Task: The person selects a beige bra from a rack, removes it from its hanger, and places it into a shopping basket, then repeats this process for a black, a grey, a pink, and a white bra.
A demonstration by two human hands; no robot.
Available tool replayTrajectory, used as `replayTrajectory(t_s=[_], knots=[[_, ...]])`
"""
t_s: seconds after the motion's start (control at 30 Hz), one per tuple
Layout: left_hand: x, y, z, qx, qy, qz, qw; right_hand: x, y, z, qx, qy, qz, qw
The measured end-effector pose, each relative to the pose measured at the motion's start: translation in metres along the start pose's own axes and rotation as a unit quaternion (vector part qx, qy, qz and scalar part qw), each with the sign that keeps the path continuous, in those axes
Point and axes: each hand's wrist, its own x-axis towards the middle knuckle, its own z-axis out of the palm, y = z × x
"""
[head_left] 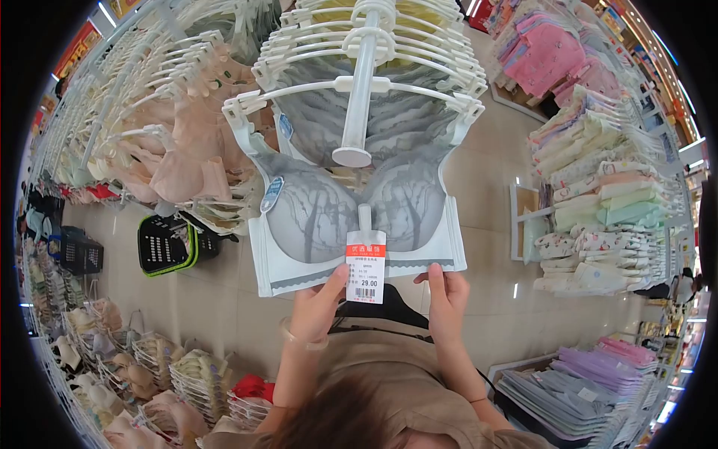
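While the grey bra (314, 217) is hanging from the foremost white hanger (344, 84) at the front end of the rail (364, 75), both hands are holding its lower edge. The left hand (317, 308) is closing on the bottom band left of centre: its thumb is lying over the front, the tip just beside the left edge of the price tag (366, 284), and its fingers are mostly hidden behind the fabric. Whether that thumb is also pressing on the tag, I cannot tell. A pale bracelet (303, 338) is circling the left wrist. The right hand (450, 298) is pinching the band's lower edge towards its right corner, thumb in front, with the index finger curling in below the edge and the other fingers folding towards the palm. The tag is hanging in front of the bra's middle, showing 29.00 and reaching below the band. Behind the front hanger, more grey bras (321, 123) are lining the rail. Beyond the bra's left edge, beige bras (179, 176) are hanging on another rack, and a black basket (166, 247) with a green rim is sitting below them.
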Motion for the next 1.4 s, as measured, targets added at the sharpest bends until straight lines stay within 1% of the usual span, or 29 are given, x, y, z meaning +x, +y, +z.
replayTrajectory(t_s=[0.2, 0.3, 0.37, 0.43, 0.47, 0.53, 0.57, 0.63, 0.67, 0.73, 0.77, 0.83, 1.03, 1.1, 1.17, 1.2, 1.27, 1.33, 1.4], knots=[[-0.005, -0.008, 0.010, -0.027, 0.003, 0.018, 0.999, 0.005, -0.001, -0.006, -0.001, -0.016, 0.012, 1.000], [-0.007, -0.006, 0.009, -0.028, 0.001, 0.020, 0.999, 0.005, -0.002, -0.002, -0.010, -0.008, 0.015, 1.000], [-0.005, -0.003, 0.006, -0.028, -0.008, 0.016, 0.999, 0.003, -0.002, 0.003, -0.001, 0.015, 0.008, 1.000], [-0.002, 0.000, -0.001, 0.021, -0.010, 0.007, 1.000, 0.002, -0.005, 0.007, -0.011, 0.026, 0.003, 1.000], [-0.002, 0.002, -0.003, 0.022, -0.015, 0.004, 1.000, 0.000, -0.006, 0.009, -0.021, 0.032, -0.002, 0.999], [0.000, 0.006, -0.006, 0.083, 0.004, 0.009, 0.997, -0.002, -0.006, 0.013, -0.017, 0.043, -0.005, 0.999], [0.002, 0.007, -0.011, 0.084, 0.000, 0.009, 0.996, -0.002, -0.006, 0.016, -0.012, 0.048, -0.006, 0.999], [0.002, 0.006, -0.026, 0.113, -0.004, 0.056, 0.992, -0.003, -0.006, 0.021, -0.008, 0.065, -0.005, 0.998], [0.004, 0.005, -0.032, 0.114, -0.009, 0.057, 0.992, -0.003, -0.006, 0.025, -0.006, 0.079, -0.001, 0.997], [0.008, 0.008, -0.039, 0.070, 0.092, 0.071, 0.991, -0.003, -0.003, 0.031, -0.005, 0.089, -0.005, 0.996], [0.009, 0.013, -0.040, 0.070, 0.087, 0.069, 0.991, -0.005, -0.002, 0.033, -0.006, 0.098, -0.005, 0.995], [0.008, 0.035, -0.030, 0.028, -0.012, 0.017, 0.999, -0.007, -0.001, 0.039, -0.010, 0.106, -0.009, 0.994], [0.018, 0.038, -0.056, 0.070, -0.090, -0.010, 0.993, -0.014, 0.013, 0.054, -0.042, 0.149, -0.015, 0.988], [0.019, 0.040, -0.057, 0.063, -0.092, -0.011, 0.994, -0.020, 0.016, 0.055, -0.061, 0.166, -0.012, 0.984], [0.016, 0.041, -0.060, 0.056, -0.088, -0.011, 0.994, -0.027, 0.019, 0.048, -0.081, 0.252, -0.018, 0.964], [0.015, 0.041, -0.064, 0.052, -0.078, -0.014, 0.995, -0.025, 0.015, 0.049, -0.080, 0.252, -0.019, 0.964], [0.013, 0.044, -0.069, 0.050, -0.072, -0.015, 0.996, -0.011, -0.003, 0.056, -0.102, 0.317, -0.198, 0.922], [0.010, 0.047, -0.073, 0.062, -0.071, -0.004, 0.996, 0.009, -0.028, 0.062, -0.215, 0.292, -0.300, 0.882], [0.009, 0.048, -0.076, 0.059, -0.068, -0.013, 0.996, 0.032, -0.076, 0.084, -0.350, 0.263, -0.360, 0.824]])
